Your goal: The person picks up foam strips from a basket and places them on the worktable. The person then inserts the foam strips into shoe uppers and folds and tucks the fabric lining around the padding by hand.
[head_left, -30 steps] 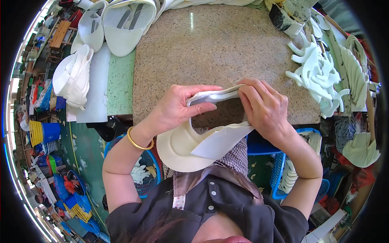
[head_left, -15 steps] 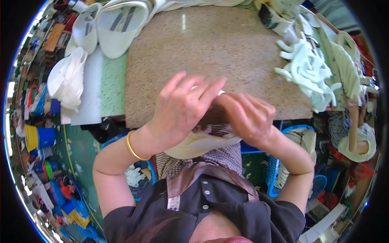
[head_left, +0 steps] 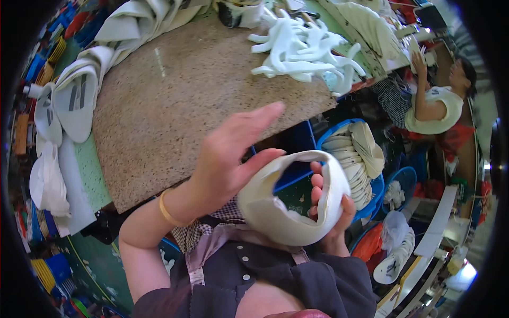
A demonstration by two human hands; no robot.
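Note:
A cream-white shoe upper (head_left: 305,233), curved into an open ring, is held in front of my body just off the board's near edge. My right hand (head_left: 339,228) grips its right side, with fingertips inside the opening and the thumb outside. My left hand (head_left: 225,148) is at the upper's left side, its fingers stretched out and apart from the thumb. That thumb lies by the upper's top-left rim; whether it touches, I cannot tell.
A speckled brown board (head_left: 175,100) covers the bench. White curved strips (head_left: 302,50) are heaped at its far right beside a stained container (head_left: 238,15). Stacked shoe uppers (head_left: 79,95) line the left. A blue basket (head_left: 379,188) holds more uppers; a co-worker (head_left: 437,106) sits at right.
My view has turned toward the right. Both hands were close together over the board's near edge; now they are apart, and my right hand has come down around the shoe upper, which was hanging below.

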